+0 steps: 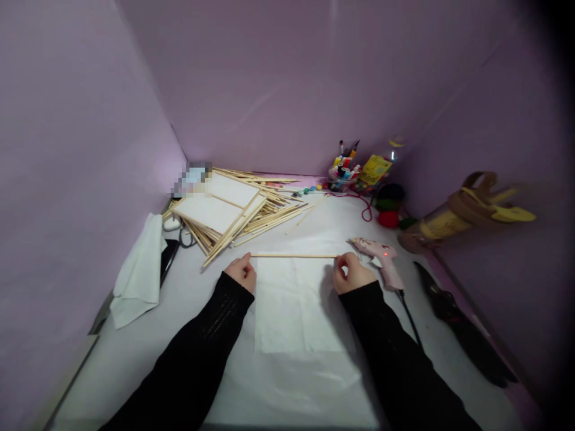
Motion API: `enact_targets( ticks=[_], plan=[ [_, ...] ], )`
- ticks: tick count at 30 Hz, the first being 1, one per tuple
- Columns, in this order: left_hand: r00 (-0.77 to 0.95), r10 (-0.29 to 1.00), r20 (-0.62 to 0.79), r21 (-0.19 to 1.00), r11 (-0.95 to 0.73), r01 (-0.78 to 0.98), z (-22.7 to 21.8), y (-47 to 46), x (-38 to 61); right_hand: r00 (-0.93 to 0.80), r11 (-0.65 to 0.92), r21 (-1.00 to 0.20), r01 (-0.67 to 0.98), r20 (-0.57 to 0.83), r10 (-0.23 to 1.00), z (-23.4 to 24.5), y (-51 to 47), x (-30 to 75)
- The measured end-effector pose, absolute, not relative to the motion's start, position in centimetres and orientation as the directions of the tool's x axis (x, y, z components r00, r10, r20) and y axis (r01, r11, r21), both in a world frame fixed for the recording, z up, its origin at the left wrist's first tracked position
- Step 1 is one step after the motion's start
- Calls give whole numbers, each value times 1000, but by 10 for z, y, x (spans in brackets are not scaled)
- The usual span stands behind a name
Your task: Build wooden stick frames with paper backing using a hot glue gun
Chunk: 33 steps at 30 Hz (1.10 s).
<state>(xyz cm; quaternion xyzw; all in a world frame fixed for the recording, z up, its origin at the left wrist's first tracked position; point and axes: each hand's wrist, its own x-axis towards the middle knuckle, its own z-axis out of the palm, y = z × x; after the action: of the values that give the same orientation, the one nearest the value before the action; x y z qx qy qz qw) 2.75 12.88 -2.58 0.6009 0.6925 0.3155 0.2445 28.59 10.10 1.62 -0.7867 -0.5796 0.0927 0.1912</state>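
A thin wooden stick (293, 256) spans the gap between my two hands, level along the far edge of a white cloth (300, 308) that lies flat on the table. My left hand (242, 272) pinches the stick's left end. At its right end, the fingers of my right hand (353, 274) are closed on it, with thumb and forefinger forming a ring. Just right of that hand lies a pink hot glue gun (380, 257) with a small red light lit and a black cord trailing toward me.
Behind my left hand, a stick frame with white backing (220, 203) rests on a heap of wooden sticks (278, 221). A folded cloth (140, 269) and scissors (185, 236) lie left. Markers (345, 170), yarn balls (389, 209), a bamboo container (442, 221) and dark pliers-like tool (462, 329) stand or lie right.
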Motion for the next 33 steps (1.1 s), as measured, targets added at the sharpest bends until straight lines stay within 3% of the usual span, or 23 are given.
enact_targets(
  ticks=[17, 28, 33],
  plan=[
    [-154, 986, 70, 688, 64, 723, -15, 125, 30, 306, -266, -397, 878, 38, 951, 20, 102, 285],
    [-157, 984, 81, 687, 59, 724, -21, 128, 29, 264, -270, -230, 935, -55, 963, 22, 103, 282],
    [-170, 981, 91, 666, 67, 743, -26, 130, 28, 249, -249, -230, 941, -32, 968, 21, 102, 283]
  ],
)
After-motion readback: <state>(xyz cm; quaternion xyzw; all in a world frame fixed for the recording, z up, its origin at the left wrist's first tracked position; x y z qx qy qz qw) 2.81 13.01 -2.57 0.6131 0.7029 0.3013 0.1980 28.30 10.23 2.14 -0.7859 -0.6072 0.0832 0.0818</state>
